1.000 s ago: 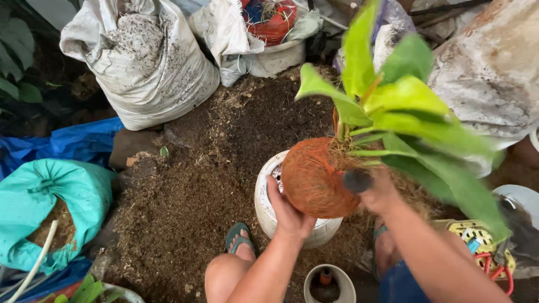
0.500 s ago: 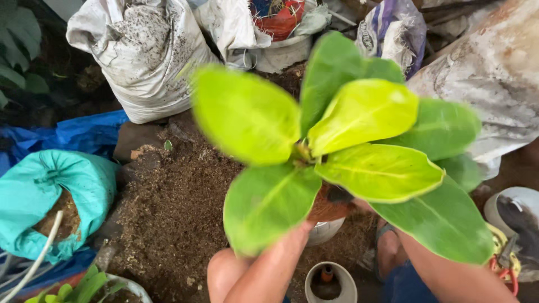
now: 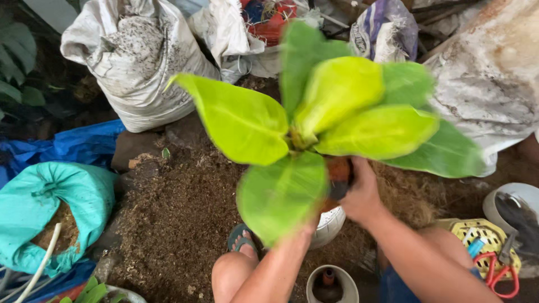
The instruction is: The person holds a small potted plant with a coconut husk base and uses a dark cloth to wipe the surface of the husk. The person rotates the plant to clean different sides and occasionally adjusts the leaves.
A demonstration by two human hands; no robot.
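Note:
A plant with broad yellow-green leaves (image 3: 314, 120) stands upright under my head, its leaves covering most of what lies below. My right hand (image 3: 359, 193) grips the reddish-brown root ball (image 3: 338, 168) at the plant's base. My left hand is hidden under a leaf; only its forearm (image 3: 281, 264) shows, reaching up toward the root ball. Below the plant, the edge of a white pot (image 3: 330, 223) peeks out, standing on a heap of dark soil (image 3: 168, 219).
White sacks of soil (image 3: 132, 62) stand at the back, a teal sack (image 3: 48, 207) and blue sheet at left. A small grey pot (image 3: 332, 283) is between my knees. A yellow basket with red-handled scissors (image 3: 494, 266) and a white bowl (image 3: 516, 202) lie at right.
The plant was tipped sideways with its root ball showing above the white pot; it is now turned upright and its leaves face the camera, hiding the pot and my left hand.

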